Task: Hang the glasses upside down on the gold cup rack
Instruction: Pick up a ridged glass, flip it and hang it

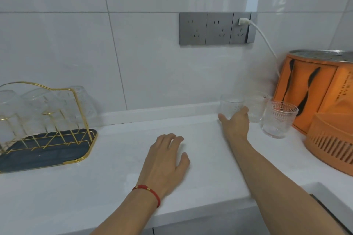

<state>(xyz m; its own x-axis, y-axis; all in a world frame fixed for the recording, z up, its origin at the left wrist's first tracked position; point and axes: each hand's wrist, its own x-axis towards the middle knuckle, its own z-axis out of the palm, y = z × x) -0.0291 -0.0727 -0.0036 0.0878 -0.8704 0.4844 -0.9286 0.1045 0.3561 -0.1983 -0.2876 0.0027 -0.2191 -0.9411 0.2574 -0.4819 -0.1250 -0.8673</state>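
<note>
1. The right hand (236, 122) is stretched forward, thumb and fingers spread around the lower part of an upright clear ribbed drinking glass (230, 106) near the wall; whether the grip has closed cannot be told.
2. Just right of that hand stand two more clear patterned glasses: one at the back (256, 106) and a nearer one (278, 119), both upright and looking empty.
3. The left hand (166, 162) lies palm down on the white countertop (95, 187), fingers loosely spread, holding nothing; a red cord bracelet (150, 191) circles its wrist.
4. Well to the left of the left hand sits the gold wire cup rack (47, 112) on a dark blue tray (44, 152); three clear glasses (36, 105) hang upside down on its pegs.
5. To the right of the right hand stands an orange box (313, 91) with black markings and gold lettering too small to read, and an orange slotted plastic basket (332, 139) nearer.
6. On the wall beyond both hands, a grey triple socket panel (215, 28) has a white plug (243, 21) in its right outlet.
</note>
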